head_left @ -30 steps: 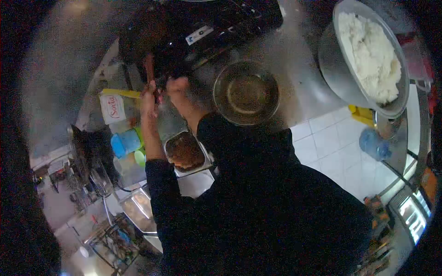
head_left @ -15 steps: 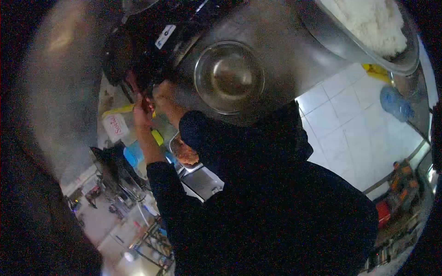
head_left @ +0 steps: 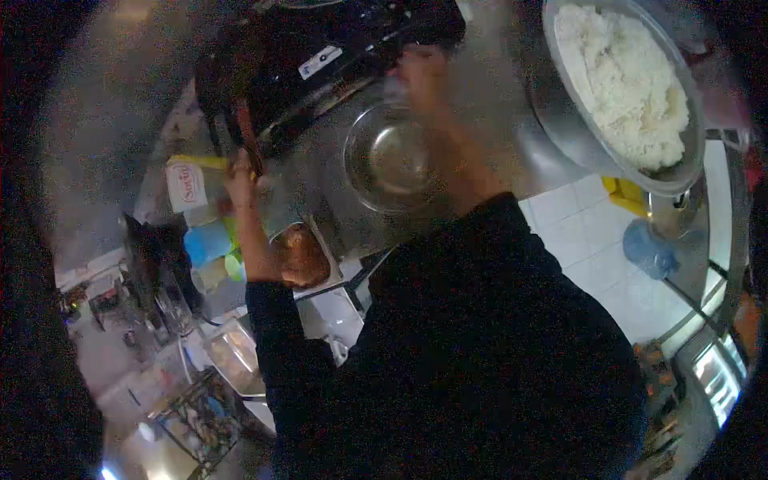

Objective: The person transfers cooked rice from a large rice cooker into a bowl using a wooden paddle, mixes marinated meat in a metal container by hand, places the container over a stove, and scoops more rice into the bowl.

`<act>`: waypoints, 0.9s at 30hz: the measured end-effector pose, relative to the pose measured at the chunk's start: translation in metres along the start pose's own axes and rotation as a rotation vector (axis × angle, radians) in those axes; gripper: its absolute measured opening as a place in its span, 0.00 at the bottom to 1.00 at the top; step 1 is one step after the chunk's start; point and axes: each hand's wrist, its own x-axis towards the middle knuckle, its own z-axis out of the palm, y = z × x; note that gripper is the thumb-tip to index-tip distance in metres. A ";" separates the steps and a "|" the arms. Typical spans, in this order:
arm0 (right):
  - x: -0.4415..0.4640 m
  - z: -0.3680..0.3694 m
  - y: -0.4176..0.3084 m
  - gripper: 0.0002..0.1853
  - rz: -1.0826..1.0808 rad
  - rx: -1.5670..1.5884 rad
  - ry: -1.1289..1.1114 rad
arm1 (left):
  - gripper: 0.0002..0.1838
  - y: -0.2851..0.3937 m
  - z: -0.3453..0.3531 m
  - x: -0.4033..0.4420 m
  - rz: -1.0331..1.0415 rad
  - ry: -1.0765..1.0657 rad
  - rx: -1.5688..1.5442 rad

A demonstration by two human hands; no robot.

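Observation:
My left hand (head_left: 242, 174) is closed around a slim reddish-brown handle (head_left: 246, 128) at the left front of a black stove (head_left: 352, 36). What the handle belongs to is lost in the dark area over the stove. My right hand (head_left: 422, 68) is at the stove's front edge, further right; motion blur hides its fingers and whatever they touch. Below that hand, partly behind my right forearm, a clear round bowl (head_left: 350, 164) stands on the steel counter (head_left: 316, 184).
A large bowl (head_left: 640, 180) of white rice-like food (head_left: 624, 88) stands at the upper right. By my left forearm are a tray of reddish-brown food (head_left: 300, 254), a blue container (head_left: 206, 242) and a white tub with red lettering (head_left: 186, 186). A blue water jug (head_left: 648, 248) is near the tiled floor.
My right hand has moved from beside my left hand across to the right along the stove front. My left hand stays at the handle. The view has shifted slightly.

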 end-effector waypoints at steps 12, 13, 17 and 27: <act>0.076 -0.040 -0.022 0.11 -0.836 -1.484 -0.515 | 0.24 0.031 -0.065 -0.189 0.203 0.183 -0.514; 0.073 -0.038 -0.023 0.11 -0.847 -1.585 -0.538 | 0.24 0.020 -0.071 -0.202 0.167 0.217 -0.553; 0.065 -0.029 -0.040 0.09 -0.983 -1.949 -0.679 | 0.23 -0.023 -0.086 -0.234 0.058 0.402 -0.633; 0.056 -0.010 -0.047 0.07 -1.086 -2.276 -0.818 | 0.24 -0.081 -0.097 -0.278 0.032 0.704 -0.806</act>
